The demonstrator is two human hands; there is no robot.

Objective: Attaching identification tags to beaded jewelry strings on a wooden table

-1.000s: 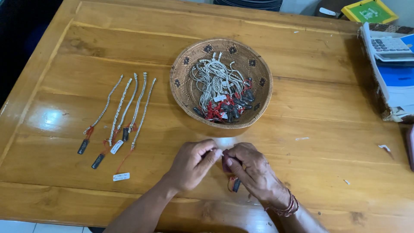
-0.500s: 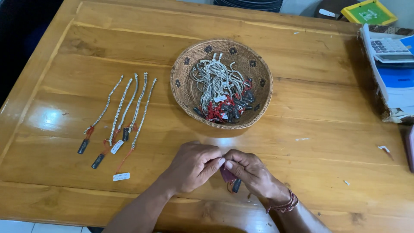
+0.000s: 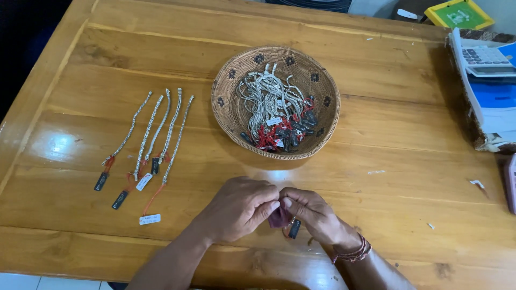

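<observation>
My left hand point(image 3: 236, 208) and my right hand point(image 3: 314, 215) meet fingertip to fingertip near the table's front edge, pinching a small piece of jewellery between them. A dark tag point(image 3: 294, 229) on a red string and a bit of maroon cloth point(image 3: 278, 218) hang below the fingers. Most of the piece is hidden inside my fingers. Beyond my hands stands a round woven basket point(image 3: 231, 107) holding a tangle of silver chain bracelets point(image 3: 269, 102) with red strings and dark tags. To the left, several silver bracelets point(image 3: 156, 131) lie in a row on the wood.
The wooden table point(image 3: 387, 134) carries a calculator point(image 3: 484, 56) on blue and white papers point(image 3: 497, 107) at the right edge. A yellow and green box point(image 3: 459, 13) sits at the back right. Small paper scraps point(image 3: 477, 183) lie on the right side.
My hands have drawn slightly closer to me and lower, fingers tightening together. The dark tag has shifted a little under my right hand. Basket and laid-out bracelets are unmoved.
</observation>
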